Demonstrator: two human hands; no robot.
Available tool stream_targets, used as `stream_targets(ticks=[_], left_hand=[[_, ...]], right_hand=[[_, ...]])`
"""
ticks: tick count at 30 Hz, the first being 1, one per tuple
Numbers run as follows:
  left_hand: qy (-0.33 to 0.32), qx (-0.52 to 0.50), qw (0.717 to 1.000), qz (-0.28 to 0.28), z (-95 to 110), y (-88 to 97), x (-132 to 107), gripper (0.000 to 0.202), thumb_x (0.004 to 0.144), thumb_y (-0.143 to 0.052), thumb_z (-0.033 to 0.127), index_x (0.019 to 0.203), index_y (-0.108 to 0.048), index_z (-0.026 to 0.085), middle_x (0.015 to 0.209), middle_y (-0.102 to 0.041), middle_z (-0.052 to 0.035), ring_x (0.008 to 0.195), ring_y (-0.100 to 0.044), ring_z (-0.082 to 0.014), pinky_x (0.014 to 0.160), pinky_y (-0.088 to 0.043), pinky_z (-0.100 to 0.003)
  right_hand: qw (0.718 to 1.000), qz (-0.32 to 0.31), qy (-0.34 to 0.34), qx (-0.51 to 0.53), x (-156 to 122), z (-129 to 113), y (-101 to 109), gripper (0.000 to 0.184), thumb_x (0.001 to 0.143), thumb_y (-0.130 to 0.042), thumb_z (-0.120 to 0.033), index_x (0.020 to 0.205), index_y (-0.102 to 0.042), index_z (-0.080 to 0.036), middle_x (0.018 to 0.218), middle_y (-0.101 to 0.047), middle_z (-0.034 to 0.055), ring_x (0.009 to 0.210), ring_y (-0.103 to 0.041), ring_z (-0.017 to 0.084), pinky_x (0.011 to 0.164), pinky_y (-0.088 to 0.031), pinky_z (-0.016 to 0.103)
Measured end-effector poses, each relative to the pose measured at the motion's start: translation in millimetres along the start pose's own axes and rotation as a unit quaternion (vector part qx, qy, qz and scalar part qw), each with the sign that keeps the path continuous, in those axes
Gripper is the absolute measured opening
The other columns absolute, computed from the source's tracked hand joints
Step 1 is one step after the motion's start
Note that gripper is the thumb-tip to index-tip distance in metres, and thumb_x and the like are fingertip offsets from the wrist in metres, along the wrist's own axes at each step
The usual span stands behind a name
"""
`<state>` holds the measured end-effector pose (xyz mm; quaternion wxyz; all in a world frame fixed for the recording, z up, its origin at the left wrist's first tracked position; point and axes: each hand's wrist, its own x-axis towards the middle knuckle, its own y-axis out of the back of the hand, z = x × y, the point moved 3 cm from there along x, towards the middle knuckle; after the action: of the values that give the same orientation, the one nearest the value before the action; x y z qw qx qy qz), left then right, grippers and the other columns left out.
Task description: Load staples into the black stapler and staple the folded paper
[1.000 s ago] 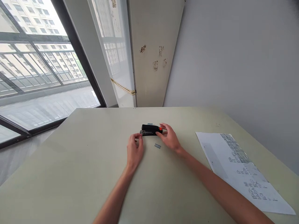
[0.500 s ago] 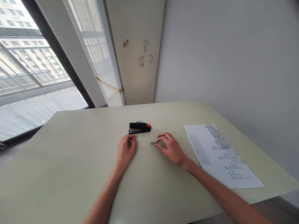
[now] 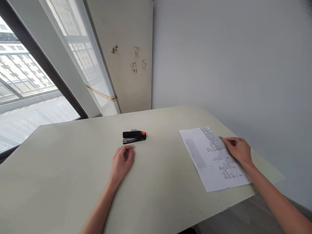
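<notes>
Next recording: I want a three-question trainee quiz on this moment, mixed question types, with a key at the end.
1. Multiple choice: what does the right hand pinch at its fingertips?
A) a pen
B) a small grey strip
C) a coin
2. True or false: the black stapler lies on top of the printed sheet.
3. Short answer: which hand is nearer the stapler, and does it hold anything?

Key
1. B. The strip is held over the far right edge of the sheet.
2. False. The stapler lies on the bare table, well apart from the sheet.
3. The left hand. It rests on the table just short of the stapler, holding nothing.
</notes>
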<state>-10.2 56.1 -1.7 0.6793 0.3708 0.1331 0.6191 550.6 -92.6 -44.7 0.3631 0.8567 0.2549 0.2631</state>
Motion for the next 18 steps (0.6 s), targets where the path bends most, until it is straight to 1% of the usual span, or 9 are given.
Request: stream_targets(ticks=[2,4,6,8,9,11,13,16,18], left_hand=[[-0.002,0.003,1.0,-0.001,0.3,0.2,-0.1,0.025,0.096,-0.051,0.039,0.101,-0.07,0.024,0.1,-0.072,-0.0053,0.089,-0.065,-0.023,0.078,-0.052,-0.035],[-0.005,0.004,1.0,-0.002,0.8,0.4,-0.2,0.026,0.096,-0.05,0.04,0.101,-0.07,0.024,0.1,-0.072,-0.0057,0.089,-0.065,-0.0231,0.076,-0.052,-0.034],[-0.009,0.005,1.0,-0.004,1.9,0.8,-0.7,0.026,0.096,-0.05,0.04,0.101,-0.07,0.024,0.099,-0.073,-0.0057,0.088,-0.065,-0.0229,0.074,-0.052,-0.034],[-0.013,0.004,1.0,-0.01,3.8,1.0,-1.5,0.026,0.096,-0.05,0.04,0.101,-0.07,0.025,0.098,-0.073,-0.0055,0.086,-0.065,-0.0224,0.071,-0.052,-0.033],[-0.015,0.004,1.0,-0.013,5.0,1.0,-2.0,0.025,0.096,-0.051,0.04,0.101,-0.07,0.025,0.098,-0.073,-0.0054,0.085,-0.065,-0.0222,0.07,-0.052,-0.032],[-0.019,0.004,1.0,-0.019,7.6,0.9,-3.2,0.024,0.096,-0.051,0.039,0.101,-0.071,0.025,0.099,-0.073,-0.0053,0.085,-0.066,-0.0221,0.07,-0.052,-0.032],[-0.024,0.007,0.999,-0.021,10.1,0.7,-4.3,0.024,0.097,-0.052,0.039,0.102,-0.071,0.026,0.099,-0.073,-0.0053,0.086,-0.066,-0.0223,0.073,-0.053,-0.033],[-0.035,0.011,0.999,-0.022,13.0,0.3,-5.3,0.024,0.098,-0.051,0.038,0.101,-0.07,0.026,0.098,-0.074,-0.0053,0.087,-0.066,-0.0227,0.077,-0.054,-0.035],[-0.041,0.012,0.999,-0.028,13.6,-0.1,-5.5,0.023,0.098,-0.05,0.037,0.1,-0.07,0.026,0.097,-0.073,-0.0051,0.088,-0.066,-0.0232,0.079,-0.054,-0.035]], right_hand=[[1.0,0.01,-0.007,0.0,-2.3,0.0,-0.1,0.048,0.078,-0.061,-0.065,0.086,-0.076,-0.02,0.106,-0.075,0.0165,0.114,-0.064,0.039,0.1,-0.047,0.055],[1.0,0.015,-0.016,0.004,-10.8,-3.9,2.5,0.055,0.08,-0.062,-0.066,0.102,-0.076,-0.017,0.117,-0.072,0.0185,0.103,-0.069,0.036,0.093,-0.052,0.053],[1.0,0.015,-0.011,0.008,-27.3,-11.4,7.1,0.062,0.082,-0.062,-0.067,0.116,-0.073,-0.016,0.126,-0.069,0.0198,0.097,-0.071,0.033,0.089,-0.055,0.051],[1.0,-0.005,0.027,0.008,-50.4,-22.5,10.5,0.06,0.086,-0.061,-0.066,0.122,-0.07,-0.019,0.132,-0.068,0.0172,0.104,-0.071,0.033,0.094,-0.055,0.05],[0.998,-0.029,0.063,0.001,-63.2,-29.4,10.5,0.058,0.09,-0.057,-0.065,0.125,-0.069,-0.02,0.135,-0.068,0.0154,0.111,-0.07,0.034,0.098,-0.054,0.051],[0.99,-0.076,0.121,-0.005,-87.6,-41.5,7.5,0.055,0.096,-0.052,-0.062,0.133,-0.065,-0.023,0.143,-0.065,0.0124,0.128,-0.063,0.035,0.106,-0.051,0.051],[0.983,-0.111,0.148,-0.018,-105.7,-49.5,1.0,0.057,0.1,-0.047,-0.061,0.142,-0.059,-0.024,0.154,-0.058,0.0113,0.143,-0.052,0.035,0.115,-0.045,0.053],[0.973,-0.142,0.173,-0.064,-119.1,-55.3,-11.5,0.065,0.103,-0.039,-0.061,0.155,-0.047,-0.023,0.168,-0.04,0.0102,0.157,-0.031,0.034,0.126,-0.03,0.059],[0.966,-0.151,0.184,-0.103,-122.1,-56.4,-17.8,0.068,0.105,-0.035,-0.061,0.162,-0.038,-0.023,0.172,-0.03,0.008,0.16,-0.023,0.032,0.129,-0.022,0.06]])
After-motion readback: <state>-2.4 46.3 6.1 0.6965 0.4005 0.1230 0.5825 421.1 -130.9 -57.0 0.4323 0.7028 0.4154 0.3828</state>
